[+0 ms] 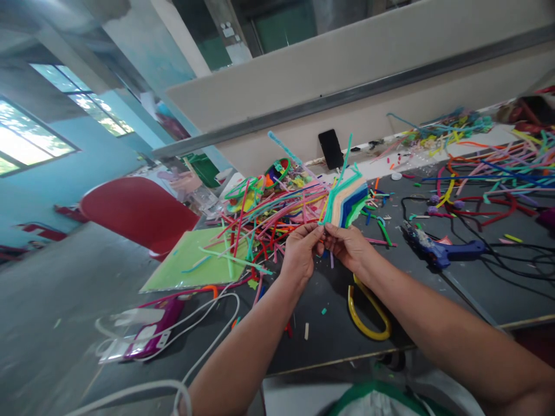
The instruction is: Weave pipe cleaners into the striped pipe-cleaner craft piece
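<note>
Pinching the lower end of a striped pipe-cleaner piece (342, 202) with left hand (301, 247) and right hand (349, 244), both closed on it with thumbs almost meeting. Can't tell how the hidden fingers sit behind. Held up over the middle of the dark worktop (321, 334), spread away from the hands in teal, cream, dark blue and green bands, with a short lilac stem (332, 260) poking out below the fingertips. To the left and beyond: a tangled heap of pipe cleaners (290, 208), with a few strands across a light green sheet (173, 268). To the right: a blue glue gun (455, 252) near black cables (515, 276), then more loose pipe cleaners (485, 173) behind. Beside the right forearm: a yellow loop handle (350, 303) (partly hidden). At the back: a black phone (330, 149) propped against a pale partition (277, 127). Front left: a purple-and-white plastic item (162, 323) (too blurred to name). Past the left edge: a red chair (134, 214).
</note>
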{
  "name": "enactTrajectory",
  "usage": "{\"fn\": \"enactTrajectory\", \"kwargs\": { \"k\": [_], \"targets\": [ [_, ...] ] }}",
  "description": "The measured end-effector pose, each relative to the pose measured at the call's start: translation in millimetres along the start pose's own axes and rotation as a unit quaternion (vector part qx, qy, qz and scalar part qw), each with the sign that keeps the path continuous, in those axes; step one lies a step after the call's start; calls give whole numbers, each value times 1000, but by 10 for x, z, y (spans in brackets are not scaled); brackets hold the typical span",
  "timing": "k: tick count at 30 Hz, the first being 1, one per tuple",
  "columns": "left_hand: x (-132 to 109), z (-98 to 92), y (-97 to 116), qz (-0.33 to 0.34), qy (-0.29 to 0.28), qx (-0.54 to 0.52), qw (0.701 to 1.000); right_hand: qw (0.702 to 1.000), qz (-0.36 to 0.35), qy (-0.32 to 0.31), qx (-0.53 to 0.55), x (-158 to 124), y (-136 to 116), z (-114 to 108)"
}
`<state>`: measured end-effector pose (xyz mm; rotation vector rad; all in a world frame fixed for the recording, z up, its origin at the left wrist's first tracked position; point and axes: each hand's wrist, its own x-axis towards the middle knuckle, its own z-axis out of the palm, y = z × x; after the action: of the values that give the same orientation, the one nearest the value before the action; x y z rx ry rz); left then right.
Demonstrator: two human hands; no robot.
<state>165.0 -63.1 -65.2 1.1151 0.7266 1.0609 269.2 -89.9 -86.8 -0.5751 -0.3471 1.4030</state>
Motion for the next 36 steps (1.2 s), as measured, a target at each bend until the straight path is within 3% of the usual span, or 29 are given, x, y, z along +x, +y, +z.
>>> {"fn": "enactTrajectory", "kwargs": {
  "k": [14, 20, 24, 26, 29, 32, 36],
  "targets": [
    [-12, -78, 63, -71, -57, -42, 995, 995, -48, 25, -82, -24, -2, 16],
    [16, -51, 116, -41, -74, 35, 996, 989, -94, 14, -113, -29, -55, 23],
    [-2, 3, 382, 9, -15, 166, 986, 981, -132, 42, -139, -6, -103, 8],
    [9, 63, 583, 81, 33, 215, 973, 974, -150, 64, -157, 2, -125, 4],
    [80, 248, 824, 119, 8, 231, 966, 965, -159, 82, -191, 3, -149, 6],
    [203, 483, 870, 51, -9, 226, 973, 958, -171, 83, -216, 11, -160, 2],
    [352, 669, 771, -18, -16, 236, 972, 951, -207, 80, -215, 44, -183, -16]
  ]
}}
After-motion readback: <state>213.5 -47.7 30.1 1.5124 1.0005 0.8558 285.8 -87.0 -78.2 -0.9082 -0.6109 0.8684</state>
